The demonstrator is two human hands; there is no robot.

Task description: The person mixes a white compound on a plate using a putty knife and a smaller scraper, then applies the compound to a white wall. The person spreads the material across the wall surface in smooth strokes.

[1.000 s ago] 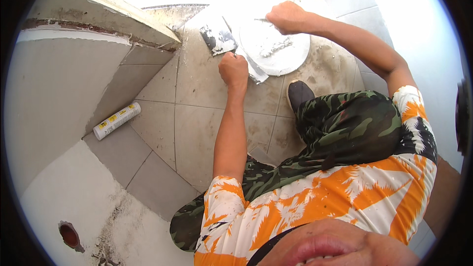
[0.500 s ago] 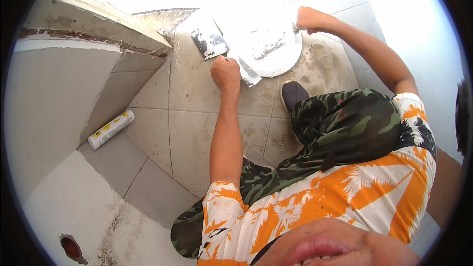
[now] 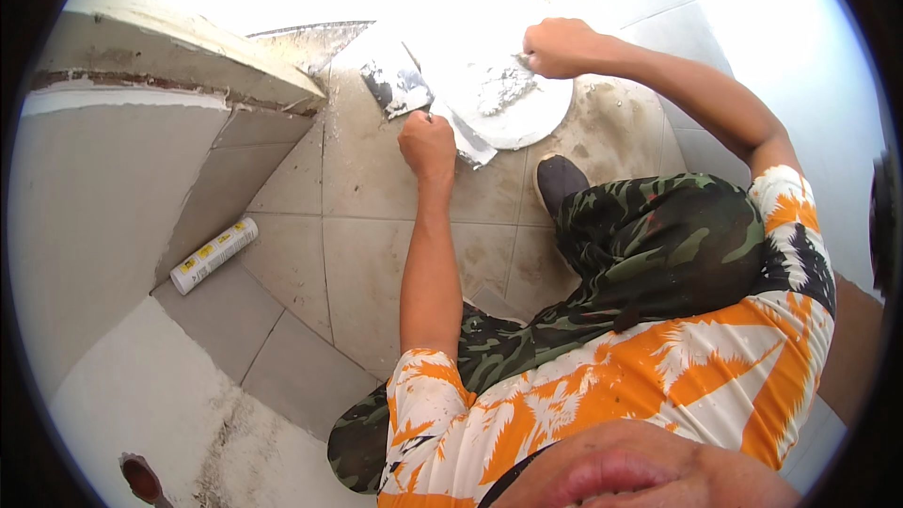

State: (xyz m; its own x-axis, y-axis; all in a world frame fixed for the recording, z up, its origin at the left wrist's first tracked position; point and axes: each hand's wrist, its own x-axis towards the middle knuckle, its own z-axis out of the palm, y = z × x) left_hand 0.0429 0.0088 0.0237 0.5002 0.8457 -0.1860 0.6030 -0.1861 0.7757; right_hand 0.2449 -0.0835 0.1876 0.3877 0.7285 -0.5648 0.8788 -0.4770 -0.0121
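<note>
Left hand: the left hand [image 3: 428, 143] is closed, knuckles up, seemingly around the hidden handle of a scraper [image 3: 393, 85].
Scraper: its dark, flat blade is smeared with white and lies just past the left fist, slanting up and to the left; how firmly it is gripped cannot be told.
Right hand: the right hand [image 3: 562, 49] has its fingers curled in tight over the upper right part of a round white tub [image 3: 538, 125]; whether a tool sits inside the fist cannot be told.
Paste: a lumpy white heap [image 3: 505, 85] sits in the middle of the tub, just below and left of the right fist. The right hand is clearly nearer; from the left fist the heap lies up and to the right.
White strip: a flat, paste-coated strip [image 3: 473, 143] stands between the left hand and the tub. Its long axis slopes from upper left to lower right, along the tub's lower left rim; whether it joins the scraper is unclear.
Glare: bright light washes out the tub's far rim.
Floor: dusty beige tiles [image 3: 367, 179], with a dark shoe [image 3: 562, 181] just below the tub.
Wall side: a white tube [image 3: 214, 256] lies at the left wall's foot, well apart from both hands.
</note>
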